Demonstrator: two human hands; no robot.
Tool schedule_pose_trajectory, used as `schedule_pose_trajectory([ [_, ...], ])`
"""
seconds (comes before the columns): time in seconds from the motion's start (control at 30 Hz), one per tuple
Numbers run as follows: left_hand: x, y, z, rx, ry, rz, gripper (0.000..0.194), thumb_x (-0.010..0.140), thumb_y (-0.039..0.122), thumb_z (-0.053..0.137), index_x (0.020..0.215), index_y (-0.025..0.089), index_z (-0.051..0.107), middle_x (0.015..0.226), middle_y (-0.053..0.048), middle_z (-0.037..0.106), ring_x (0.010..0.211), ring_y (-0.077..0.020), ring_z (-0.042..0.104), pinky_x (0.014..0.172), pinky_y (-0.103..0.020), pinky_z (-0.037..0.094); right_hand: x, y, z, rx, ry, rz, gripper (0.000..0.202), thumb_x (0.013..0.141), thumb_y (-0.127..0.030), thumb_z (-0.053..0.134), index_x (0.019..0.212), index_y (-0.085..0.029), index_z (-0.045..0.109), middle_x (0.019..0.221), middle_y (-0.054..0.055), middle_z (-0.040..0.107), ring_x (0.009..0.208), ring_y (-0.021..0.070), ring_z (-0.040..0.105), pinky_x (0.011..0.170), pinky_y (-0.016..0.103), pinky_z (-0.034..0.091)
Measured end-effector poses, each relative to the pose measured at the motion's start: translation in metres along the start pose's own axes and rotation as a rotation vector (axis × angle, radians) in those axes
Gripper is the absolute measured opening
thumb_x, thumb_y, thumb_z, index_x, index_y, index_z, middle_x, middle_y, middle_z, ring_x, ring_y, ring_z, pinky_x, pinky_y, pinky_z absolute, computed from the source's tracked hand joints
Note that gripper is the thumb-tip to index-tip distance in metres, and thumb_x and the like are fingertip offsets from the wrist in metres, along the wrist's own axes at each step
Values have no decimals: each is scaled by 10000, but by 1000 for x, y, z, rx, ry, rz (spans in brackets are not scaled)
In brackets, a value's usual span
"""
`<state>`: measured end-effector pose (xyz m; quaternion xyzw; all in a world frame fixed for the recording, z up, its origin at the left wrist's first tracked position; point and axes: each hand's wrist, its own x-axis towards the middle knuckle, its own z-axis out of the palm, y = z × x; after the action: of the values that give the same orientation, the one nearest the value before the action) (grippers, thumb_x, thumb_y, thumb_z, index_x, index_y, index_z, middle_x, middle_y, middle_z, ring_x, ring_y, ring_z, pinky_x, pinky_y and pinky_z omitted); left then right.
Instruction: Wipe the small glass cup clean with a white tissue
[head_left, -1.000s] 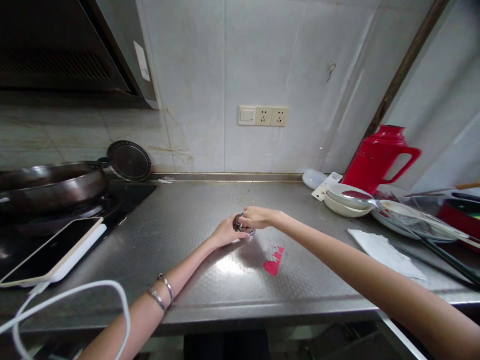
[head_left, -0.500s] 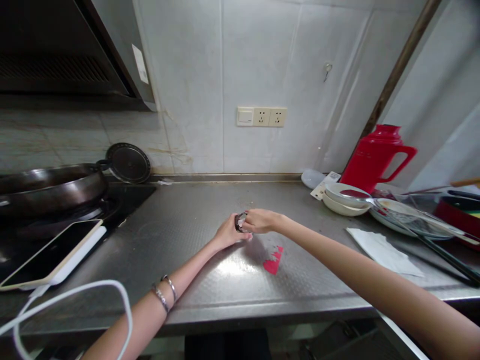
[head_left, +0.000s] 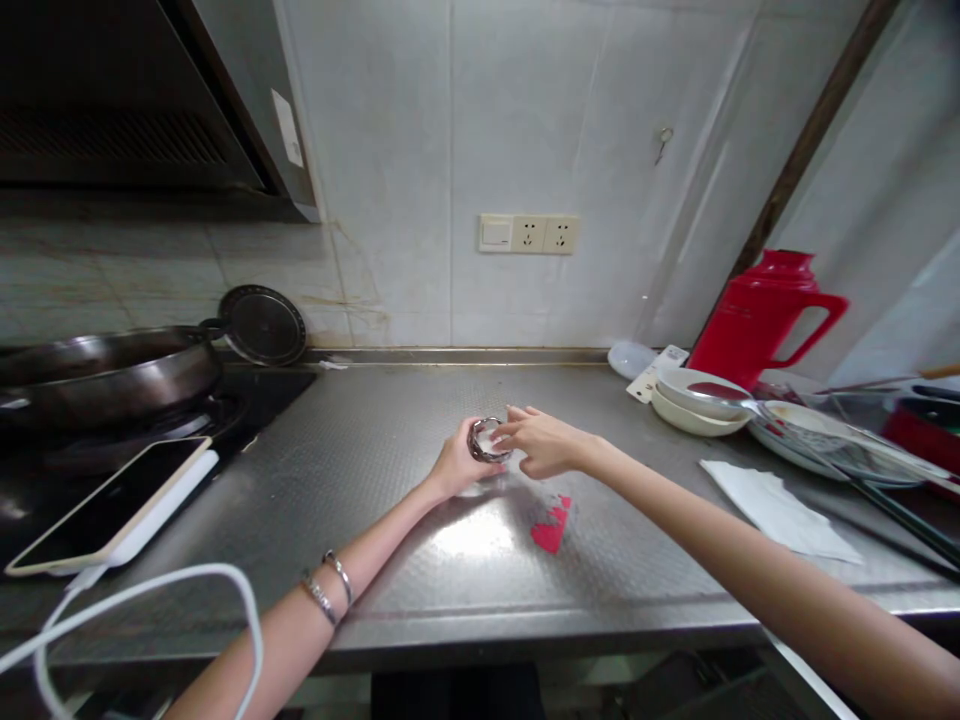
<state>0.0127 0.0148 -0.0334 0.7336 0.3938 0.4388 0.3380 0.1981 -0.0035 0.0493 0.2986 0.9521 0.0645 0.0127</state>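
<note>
In the middle of the counter my left hand is wrapped round a small clear glass container with a dark, patterned rim. Its mouth faces up toward me, and something whitish shows inside. My right hand is at the right side of that rim, with a fingertip over the opening and the other fingers apart. I see nothing held in it. A torn piece of red paper lies flat on the counter just below the hands. The lower part of the glass is partly hidden by my left hand.
On the left, a phone with a white cable lies by the stove, where a large pan stands. At right are stacked bowls, a red thermos, plates with utensils and a white napkin.
My right hand has moved slightly right and its fingers have spread, uncovering more of the container's mouth. My left hand keeps its hold. The view has shifted a little.
</note>
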Motion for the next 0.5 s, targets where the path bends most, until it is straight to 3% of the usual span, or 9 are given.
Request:
schedule_pose_trajectory([
  [0.33, -1, -9, -1, -69, -43, 15, 784, 535, 293, 828, 1195, 164, 423, 1144, -115, 620, 1029, -231, 601, 897, -355, 459, 7, -7, 0, -96, 7, 15, 464, 724, -199, 531, 1179, -275, 583, 1274, 47, 578, 949, 250, 467, 742, 350, 344],
  [0.5, -2, -9, -3, -83, -31, 16, 787, 554, 331, 820, 1211, 171, 417, 1155, -117, 610, 1035, -232, 600, 894, -344, 466, 6, -10, -7, -65, -14, 105, 398, 697, -197, 537, 1086, -213, 621, 1032, 90, 669, 920, 257, 489, 724, 341, 345],
])
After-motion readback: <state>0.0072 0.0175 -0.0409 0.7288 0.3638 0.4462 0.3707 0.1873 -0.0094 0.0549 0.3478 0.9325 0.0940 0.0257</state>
